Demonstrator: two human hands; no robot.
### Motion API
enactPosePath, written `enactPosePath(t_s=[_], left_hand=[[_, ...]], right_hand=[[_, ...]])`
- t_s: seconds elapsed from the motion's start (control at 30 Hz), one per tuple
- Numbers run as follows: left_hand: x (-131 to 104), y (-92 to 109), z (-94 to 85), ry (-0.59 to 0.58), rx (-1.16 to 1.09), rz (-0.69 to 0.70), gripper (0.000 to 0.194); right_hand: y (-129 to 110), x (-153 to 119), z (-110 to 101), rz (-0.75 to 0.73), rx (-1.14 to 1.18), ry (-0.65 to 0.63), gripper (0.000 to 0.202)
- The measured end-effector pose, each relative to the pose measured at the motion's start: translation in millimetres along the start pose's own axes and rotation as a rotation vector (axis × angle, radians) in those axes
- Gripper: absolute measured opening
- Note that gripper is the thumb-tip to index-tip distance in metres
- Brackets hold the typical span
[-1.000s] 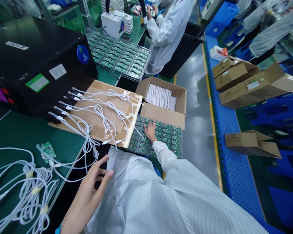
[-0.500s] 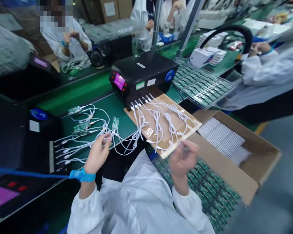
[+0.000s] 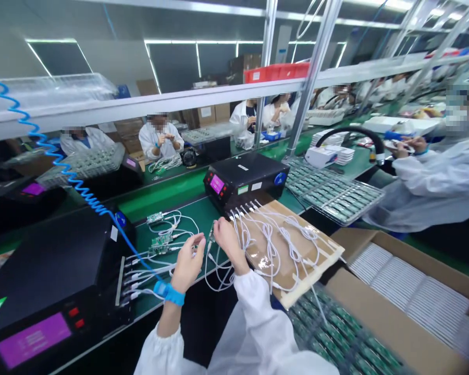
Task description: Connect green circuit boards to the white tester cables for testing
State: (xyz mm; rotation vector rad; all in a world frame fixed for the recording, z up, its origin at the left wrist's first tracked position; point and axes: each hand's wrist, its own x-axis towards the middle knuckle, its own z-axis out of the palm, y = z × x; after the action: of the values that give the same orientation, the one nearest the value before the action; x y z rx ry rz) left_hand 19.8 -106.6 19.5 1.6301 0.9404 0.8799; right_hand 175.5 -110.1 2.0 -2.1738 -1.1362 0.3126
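Note:
My right hand (image 3: 227, 238) is at the table edge, its fingers closed on a small green circuit board (image 3: 211, 232) with a white cable plugged into its lower end. Just to its left, my left hand (image 3: 188, 263) is held with thumb and fingers apart and nothing visible between them; a blue wrist strap (image 3: 169, 292) is around that wrist. Behind my left hand, white cables (image 3: 175, 225) run to more green boards (image 3: 161, 245) on the green table. More white cables (image 3: 269, 245) lie in loops on a brown board (image 3: 285, 299) to the right.
Black test boxes with pink screens stand at the left (image 3: 54, 250) and at the back (image 3: 246, 174). Trays of circuit boards lie at the front right (image 3: 336, 333) and farther back (image 3: 332, 190). A cardboard box (image 3: 359, 302) holds white flat pieces. Co-workers sit around the benches.
My right hand has moved left from the brown board's front edge to the circuit board and closed on it. The camera view has tilted up, showing more of the room.

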Motion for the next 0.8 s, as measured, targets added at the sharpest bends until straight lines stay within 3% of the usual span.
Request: enactPosePath(t_s=[0.07, 0.2, 0.3, 0.4, 0.57, 0.7, 0.8], left_hand=[[21.0, 1.6, 25.1, 0.030, -0.098, 0.030, 0.045], [46.0, 8.6, 73.4, -0.110, -0.236, 0.078, 0.035], [52.6, 7.6, 85.8, -0.063, -0.302, 0.054, 0.048], [56.1, 2.4, 78.9, 0.095, -0.370, -0.006, 0.059], [51.8, 3.3, 59.2, 0.167, -0.725, -0.162, 0.056], [43.5, 23.1, 42.1, 0.243, -0.891, -0.243, 0.059], [40.8, 45.6, 17.7, 0.315, -0.931, -0.221, 0.048]], right_hand=[[14.3, -9.8, -10.7, -0.057, 0.252, 0.134, 0.033], [27.7, -21.4, -28.3, -0.123, 0.650, 0.230, 0.034], [27.4, -33.7, -31.0, -0.118, 0.816, 0.256, 0.036], [24.6, -51.9, -19.3, -0.092, 0.766, 0.296, 0.039], [14.8, -70.6, 3.5, -0.100, 0.723, -0.073, 0.046], [-1.1, -75.2, -10.4, -0.158, 0.680, -0.177, 0.043], [-5.8, -81.5, -30.4, -0.192, 0.574, -0.243, 0.039]])
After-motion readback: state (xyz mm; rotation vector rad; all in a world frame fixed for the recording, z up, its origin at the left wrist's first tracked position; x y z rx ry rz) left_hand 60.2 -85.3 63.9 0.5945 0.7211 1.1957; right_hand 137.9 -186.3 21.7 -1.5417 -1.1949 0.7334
